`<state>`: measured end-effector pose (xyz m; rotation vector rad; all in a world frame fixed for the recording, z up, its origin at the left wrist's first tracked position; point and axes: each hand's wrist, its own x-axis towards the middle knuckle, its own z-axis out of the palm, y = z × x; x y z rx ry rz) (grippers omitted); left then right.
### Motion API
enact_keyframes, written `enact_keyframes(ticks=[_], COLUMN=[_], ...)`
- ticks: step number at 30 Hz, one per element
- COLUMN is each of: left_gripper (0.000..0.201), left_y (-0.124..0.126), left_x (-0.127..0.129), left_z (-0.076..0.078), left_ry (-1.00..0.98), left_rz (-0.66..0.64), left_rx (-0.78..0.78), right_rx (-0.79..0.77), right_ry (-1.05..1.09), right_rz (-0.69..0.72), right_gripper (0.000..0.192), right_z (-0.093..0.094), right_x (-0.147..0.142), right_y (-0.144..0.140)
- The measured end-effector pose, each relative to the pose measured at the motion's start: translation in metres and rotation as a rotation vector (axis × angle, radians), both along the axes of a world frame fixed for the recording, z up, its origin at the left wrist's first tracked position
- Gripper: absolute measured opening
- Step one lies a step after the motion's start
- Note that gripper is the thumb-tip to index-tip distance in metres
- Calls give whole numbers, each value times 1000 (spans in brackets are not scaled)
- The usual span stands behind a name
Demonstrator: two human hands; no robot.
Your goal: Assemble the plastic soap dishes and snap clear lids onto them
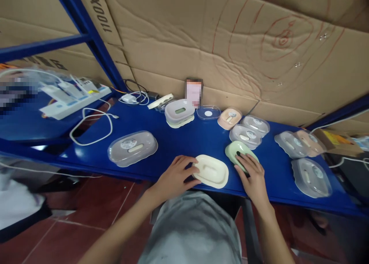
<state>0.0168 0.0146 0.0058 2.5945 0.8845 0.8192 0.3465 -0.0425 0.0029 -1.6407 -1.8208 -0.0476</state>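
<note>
A cream soap-dish tray lies near the front edge of the blue shelf. My left hand rests against its left end, fingers curled round the rim. My right hand lies on a pale green soap-dish part just to the tray's right, fingers pressing on its near end. Both hands touch their pieces on the shelf; neither piece is lifted.
Clear lidded soap boxes lie around: one at the left, several at the right. A stack of dishes and a pink dish sit behind. White cable and power strips lie at the left. Cardboard forms the back wall.
</note>
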Motion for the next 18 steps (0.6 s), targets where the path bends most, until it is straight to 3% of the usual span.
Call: enact_keyframes(ticks=[3, 7, 12, 18], left_gripper=[41, 57, 41, 29], left_y=[-3, -6, -4, -2], left_x=[-2, -1, -1, -1], left_z=[-1, -1, 0, -6], left_ry=[-11, -35, -26, 15], left_rz=[25, 34, -21, -62], left_rx=[46, 124, 161, 135], right_rx=[29, -27, -82, -124], right_ry=[5, -25, -179, -282], right_rz=[-29, 196, 405, 457], right_gripper=[34, 34, 38, 44], right_z=[-1, 9, 15, 15], right_x=[-7, -40, -74, -73], right_y=[-7, -8, -11, -18])
